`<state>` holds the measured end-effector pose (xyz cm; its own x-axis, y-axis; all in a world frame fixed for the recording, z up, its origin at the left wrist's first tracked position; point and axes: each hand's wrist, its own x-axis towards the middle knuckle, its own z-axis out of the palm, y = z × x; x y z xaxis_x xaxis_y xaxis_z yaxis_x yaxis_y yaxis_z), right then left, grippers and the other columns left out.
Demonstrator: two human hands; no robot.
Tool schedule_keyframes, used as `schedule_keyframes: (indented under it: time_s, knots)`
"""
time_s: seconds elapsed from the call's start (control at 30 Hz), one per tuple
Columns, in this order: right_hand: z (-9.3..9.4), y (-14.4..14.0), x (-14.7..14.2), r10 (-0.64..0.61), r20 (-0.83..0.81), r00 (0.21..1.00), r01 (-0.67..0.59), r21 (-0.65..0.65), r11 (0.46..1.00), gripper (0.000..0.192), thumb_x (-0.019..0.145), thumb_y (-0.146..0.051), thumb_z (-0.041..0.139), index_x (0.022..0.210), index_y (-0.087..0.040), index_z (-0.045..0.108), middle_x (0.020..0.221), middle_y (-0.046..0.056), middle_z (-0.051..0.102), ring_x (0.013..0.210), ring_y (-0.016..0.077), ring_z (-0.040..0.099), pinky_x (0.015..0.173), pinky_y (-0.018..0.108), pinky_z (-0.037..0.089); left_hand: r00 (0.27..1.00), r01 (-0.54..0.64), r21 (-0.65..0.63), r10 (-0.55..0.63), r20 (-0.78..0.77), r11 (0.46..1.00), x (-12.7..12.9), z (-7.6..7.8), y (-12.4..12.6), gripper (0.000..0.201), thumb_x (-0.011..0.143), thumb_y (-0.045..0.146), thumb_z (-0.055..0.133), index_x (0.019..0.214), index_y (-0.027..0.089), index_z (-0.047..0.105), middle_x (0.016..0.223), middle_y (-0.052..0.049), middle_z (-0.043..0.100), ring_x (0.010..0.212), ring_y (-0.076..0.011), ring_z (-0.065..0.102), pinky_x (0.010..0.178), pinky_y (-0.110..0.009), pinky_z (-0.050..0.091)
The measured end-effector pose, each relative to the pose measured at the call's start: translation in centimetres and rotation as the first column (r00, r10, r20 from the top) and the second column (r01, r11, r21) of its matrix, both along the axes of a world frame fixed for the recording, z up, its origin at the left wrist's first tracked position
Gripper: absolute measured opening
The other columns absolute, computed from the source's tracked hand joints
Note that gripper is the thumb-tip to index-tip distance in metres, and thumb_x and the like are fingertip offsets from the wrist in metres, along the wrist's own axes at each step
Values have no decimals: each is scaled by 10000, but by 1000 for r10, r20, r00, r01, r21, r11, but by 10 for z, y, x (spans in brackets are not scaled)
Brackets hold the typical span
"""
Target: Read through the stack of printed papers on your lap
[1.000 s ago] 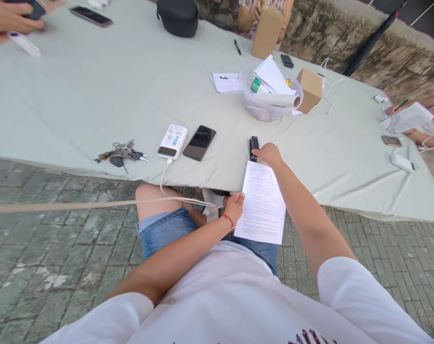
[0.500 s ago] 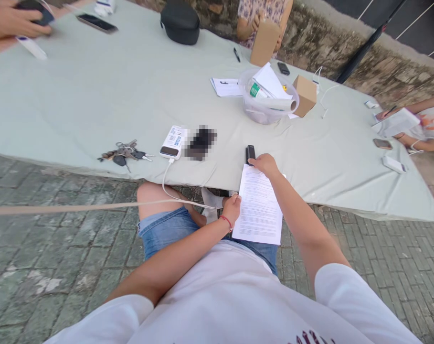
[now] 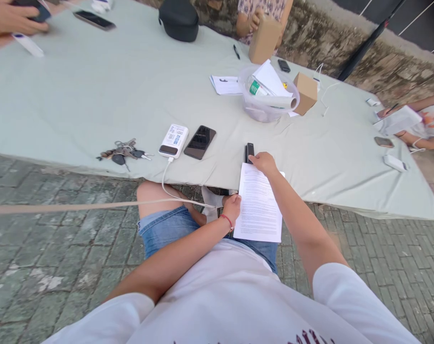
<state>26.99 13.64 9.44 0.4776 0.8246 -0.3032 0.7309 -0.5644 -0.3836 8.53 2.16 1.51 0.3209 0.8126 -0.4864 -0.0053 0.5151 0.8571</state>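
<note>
My left hand (image 3: 232,207), with a red string bracelet at its wrist, pinches the left edge of printed paper sheets (image 3: 259,205). The sheets hang over my lap, and their top end lies on the table edge. At that top end is a black stapler (image 3: 249,152), lying on the cloth and pointing away from me. My right hand (image 3: 265,163) is closed on the stapler's near end, with fingertips on its side. How far the paper reaches into the stapler is hidden by this hand.
On the pale-clothed table (image 3: 95,105) lie keys (image 3: 121,153), a white power bank (image 3: 174,141) with a cable and a phone (image 3: 200,142). Farther back stand a plastic basin (image 3: 263,112), a cardboard box (image 3: 305,94) and a black case (image 3: 179,20). Other people's hands are around the table.
The view has shifted very slightly. Both hands, the paper and the stapler stay nearly where they were.
</note>
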Motion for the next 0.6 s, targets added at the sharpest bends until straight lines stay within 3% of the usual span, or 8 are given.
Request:
schedule_keyframes:
  time_s: [0.13,0.23,0.37,0.43,0.6]
  knots:
    - [-3,-33,-20,31,223,974,-71,171,983,361,1037,-416,407,1123,-190,676,952,139,748,1049,315,659,821,385,493,999,17,41,-15,-47,999,0,-4,0,268,932,352,490,695,230,515,727,-5,587,746,-190,557,766,-320,468]
    - [-10,-57,-44,189,268,945,-206,34,978,416,1064,-377,338,1289,-204,642,938,160,751,972,319,695,820,396,489,995,17,74,-10,-102,997,1,-8,1,268,934,325,490,684,230,513,721,-3,579,756,-194,558,787,-321,456]
    - [-21,-65,-62,307,267,914,-272,-161,949,535,1076,-371,292,1577,-207,382,948,185,760,890,324,734,775,416,508,985,39,108,-20,-170,993,0,-12,2,272,954,301,464,696,228,510,712,0,573,762,-196,556,787,-316,438]
    - [-24,-61,-63,329,285,900,-274,-216,937,559,1081,-370,262,1612,-202,308,996,194,761,900,319,742,775,420,520,977,64,133,-36,-209,989,-1,-13,2,277,965,291,448,701,229,507,711,2,572,777,-197,562,794,-312,432]
    - [-23,-47,-58,375,298,878,-297,-275,914,537,1086,-345,234,1605,-230,319,1125,184,749,960,304,740,815,425,533,959,108,177,-55,-279,978,-1,-14,2,284,982,284,437,714,231,516,730,2,590,780,-193,571,782,-306,430]
